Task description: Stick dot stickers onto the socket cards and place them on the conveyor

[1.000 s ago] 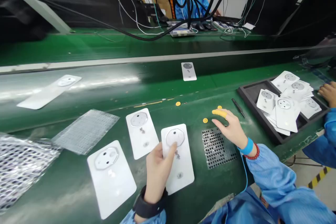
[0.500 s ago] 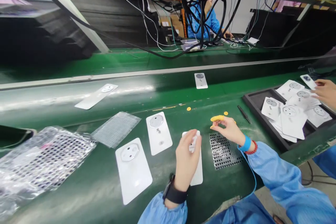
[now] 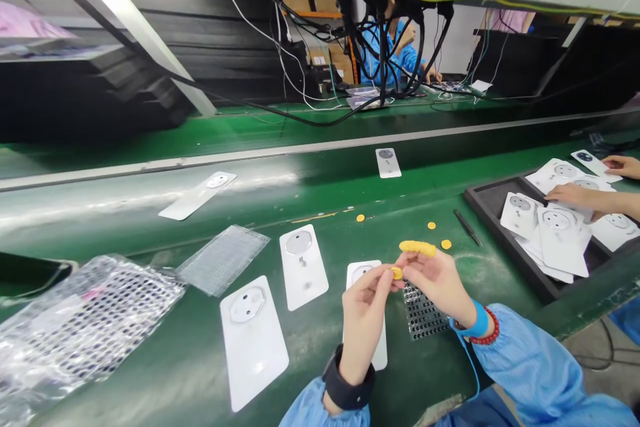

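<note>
My left hand [image 3: 364,310] and my right hand [image 3: 434,277] meet above a white socket cover plate [image 3: 358,272] on the green bench. Both pinch a small yellow disc [image 3: 397,273] between their fingertips. A yellow finger cot [image 3: 417,247] covers my right index finger. Two more white plates lie to the left, one [image 3: 303,265] beside the hands and one [image 3: 253,339] nearer me. A black perforated pad [image 3: 421,312] lies under my right wrist.
Loose yellow discs [image 3: 438,235] and a black pen-like tool [image 3: 467,226] lie ahead. A black tray [image 3: 487,198] of white plates stands at the right, with another person's hands [image 3: 575,195] in it. Bubble wrap [image 3: 75,320] lies left. White plates [image 3: 388,162] lie on the conveyor belt.
My left hand has lifted off the plate and met my right hand, and a yellow disc is now pinched between them. The view has tilted upward.
</note>
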Action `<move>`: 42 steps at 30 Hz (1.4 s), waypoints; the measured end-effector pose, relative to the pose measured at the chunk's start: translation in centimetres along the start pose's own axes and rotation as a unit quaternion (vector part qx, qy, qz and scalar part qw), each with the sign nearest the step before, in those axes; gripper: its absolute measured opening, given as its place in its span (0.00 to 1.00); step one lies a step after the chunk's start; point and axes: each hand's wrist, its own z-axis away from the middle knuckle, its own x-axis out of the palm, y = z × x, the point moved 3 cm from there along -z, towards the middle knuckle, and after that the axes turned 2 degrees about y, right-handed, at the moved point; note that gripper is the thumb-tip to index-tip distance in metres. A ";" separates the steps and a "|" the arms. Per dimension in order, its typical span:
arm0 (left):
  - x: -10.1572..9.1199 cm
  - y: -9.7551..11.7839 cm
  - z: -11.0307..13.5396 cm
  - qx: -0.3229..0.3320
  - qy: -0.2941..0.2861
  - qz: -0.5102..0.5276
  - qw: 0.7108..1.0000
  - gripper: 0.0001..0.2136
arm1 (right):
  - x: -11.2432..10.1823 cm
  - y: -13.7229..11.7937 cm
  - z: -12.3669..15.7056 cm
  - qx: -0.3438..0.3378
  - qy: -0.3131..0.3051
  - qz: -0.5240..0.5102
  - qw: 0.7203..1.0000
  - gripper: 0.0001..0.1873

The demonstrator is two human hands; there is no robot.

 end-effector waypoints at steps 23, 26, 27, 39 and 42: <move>0.8 2.5 1.5 0.032 -0.017 0.040 0.999 0.04 | 1.0 -1.8 1.4 0.082 -0.167 -0.178 0.966 0.17; 1.0 2.6 1.4 0.018 -0.036 0.046 0.998 0.04 | 0.8 -1.8 1.5 0.070 -0.170 -0.179 0.967 0.16; 1.0 2.6 1.4 0.013 -0.038 0.045 0.998 0.04 | 0.8 -1.8 1.5 0.065 -0.169 -0.180 0.967 0.15; 1.7 1.9 3.2 -0.034 -0.109 0.079 0.990 0.09 | 0.7 -2.6 2.2 0.006 -0.134 -0.078 0.988 0.19; 2.3 2.0 3.6 -0.043 -0.113 0.145 0.982 0.09 | 0.8 -2.8 2.3 -0.013 -0.114 -0.057 0.992 0.18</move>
